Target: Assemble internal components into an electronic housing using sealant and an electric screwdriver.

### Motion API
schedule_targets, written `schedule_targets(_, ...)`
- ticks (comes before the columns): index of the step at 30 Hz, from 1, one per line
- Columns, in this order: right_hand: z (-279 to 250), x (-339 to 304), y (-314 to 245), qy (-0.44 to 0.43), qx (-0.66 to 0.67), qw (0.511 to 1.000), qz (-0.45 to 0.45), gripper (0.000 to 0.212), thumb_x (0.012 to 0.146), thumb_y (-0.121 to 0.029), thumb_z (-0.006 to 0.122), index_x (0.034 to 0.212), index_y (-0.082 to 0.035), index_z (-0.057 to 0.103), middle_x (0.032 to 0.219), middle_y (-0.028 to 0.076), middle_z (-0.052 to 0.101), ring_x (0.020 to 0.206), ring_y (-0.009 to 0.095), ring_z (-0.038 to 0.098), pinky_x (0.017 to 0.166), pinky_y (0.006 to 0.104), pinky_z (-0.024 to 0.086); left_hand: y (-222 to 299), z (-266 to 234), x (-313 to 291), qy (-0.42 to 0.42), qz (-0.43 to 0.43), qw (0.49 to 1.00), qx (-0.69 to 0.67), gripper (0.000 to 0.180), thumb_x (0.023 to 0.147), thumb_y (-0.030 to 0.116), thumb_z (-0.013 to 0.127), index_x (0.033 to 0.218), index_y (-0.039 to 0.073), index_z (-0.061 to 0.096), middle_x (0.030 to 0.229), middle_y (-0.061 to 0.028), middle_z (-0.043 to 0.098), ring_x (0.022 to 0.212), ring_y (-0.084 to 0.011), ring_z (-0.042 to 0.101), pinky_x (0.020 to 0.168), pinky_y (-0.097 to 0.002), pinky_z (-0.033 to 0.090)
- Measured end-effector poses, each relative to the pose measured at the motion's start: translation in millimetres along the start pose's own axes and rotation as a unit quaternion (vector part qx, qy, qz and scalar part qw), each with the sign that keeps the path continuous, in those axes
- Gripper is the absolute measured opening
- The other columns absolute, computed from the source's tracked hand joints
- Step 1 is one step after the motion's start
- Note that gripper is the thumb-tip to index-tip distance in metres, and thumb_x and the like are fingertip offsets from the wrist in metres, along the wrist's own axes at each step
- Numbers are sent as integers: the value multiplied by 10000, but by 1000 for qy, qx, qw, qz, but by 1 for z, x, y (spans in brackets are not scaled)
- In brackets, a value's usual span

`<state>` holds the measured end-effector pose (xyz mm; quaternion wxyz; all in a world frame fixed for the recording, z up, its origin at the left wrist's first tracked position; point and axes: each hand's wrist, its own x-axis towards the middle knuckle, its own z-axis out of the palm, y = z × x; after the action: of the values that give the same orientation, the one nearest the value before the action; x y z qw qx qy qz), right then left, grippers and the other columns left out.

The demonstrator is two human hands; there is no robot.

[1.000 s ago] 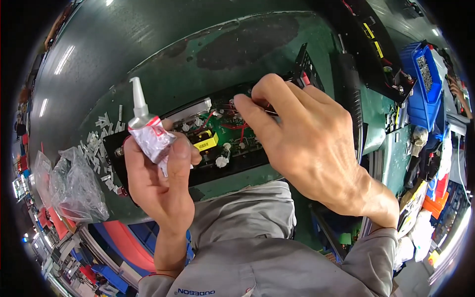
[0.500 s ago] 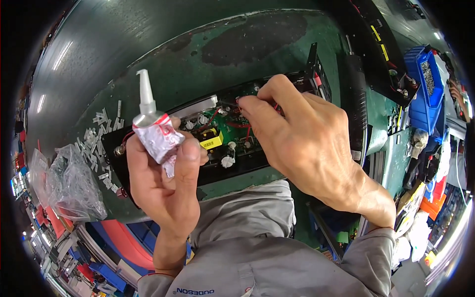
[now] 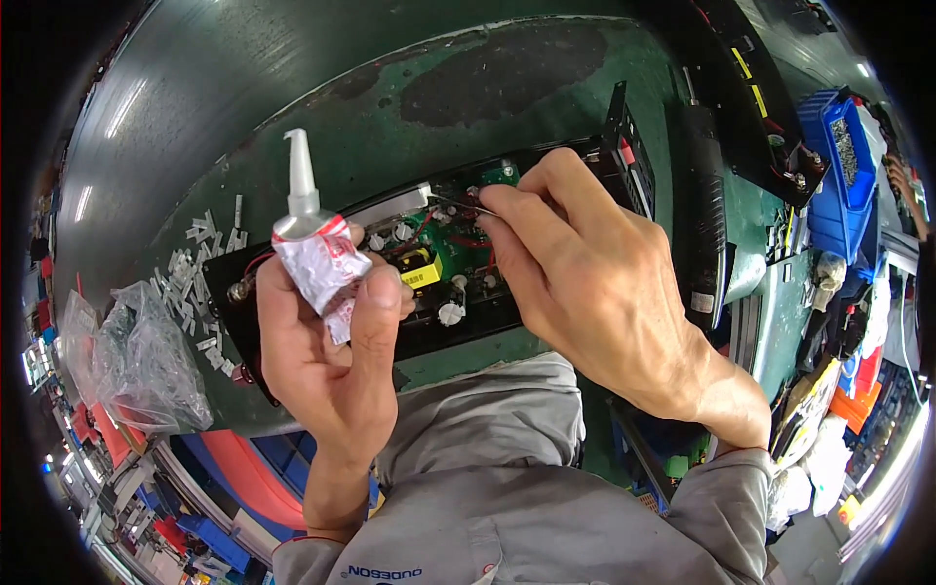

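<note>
White-and-red tube, nozzle up, above an open black housing.
I have my left hand wrapped round it; my right hand has thumb and forefinger nearly meeting over the circuit board, but from afar I cannot tell if they pinch the thin wire there.

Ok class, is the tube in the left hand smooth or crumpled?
Crumpled: the tube in the left hand has a creased, dented body behind its white nozzle. How full it is, I cannot tell.
</note>
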<state>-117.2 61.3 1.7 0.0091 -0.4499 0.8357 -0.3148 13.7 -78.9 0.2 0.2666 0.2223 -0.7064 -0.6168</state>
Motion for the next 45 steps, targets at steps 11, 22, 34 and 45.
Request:
schedule_targets(11, -17, -13, 0, 35, 6, 999, 21, 232, 849, -6, 762, 1076, -13, 717, 925, 89, 610, 683, 240, 644, 556, 338, 515, -3, 2, 1, 0, 3, 999, -40, 327, 965, 60, 682, 1227, -61, 528, 908, -80, 640, 735, -98, 598, 687, -237, 512)
schedule_targets(22, -75, -155, 61, 358, 46, 866, 345, 201, 1053, -112, 580, 1214, 8, 594, 1055, 47, 631, 914, 109, 595, 849, 242, 475, 7, 1, 4, -20, 10, 1000, 12, 241, 1045, 124, 542, 1225, -37, 537, 872, -71, 617, 743, -109, 557, 701, -261, 474)
schedule_targets(34, -109, -247, 122, 371, -299, 780, 406, 267, 961, -131, 683, 1197, -12, 644, 1124, 155, 685, 1060, 315, 631, 971, 399, 476, 42, 64, -12, -219, -8, 973, -74, 368, 1091, 196, 401, 1354, -51, 477, 1200, -194, 702, 1105, -214, 654, 980, -337, 477)
schedule_targets(45, -54, -188, 20, 303, 262, 889, 223, 200, 861, -2, 775, 1028, -24, 669, 872, 28, 644, 667, 71, 518, 579, 221, 409, 24, 146, -66, -449, -25, 872, -192, 367, 1070, 173, 499, 1366, -42, 464, 1478, -222, 500, 1355, -317, 511, 1140, -388, 379)
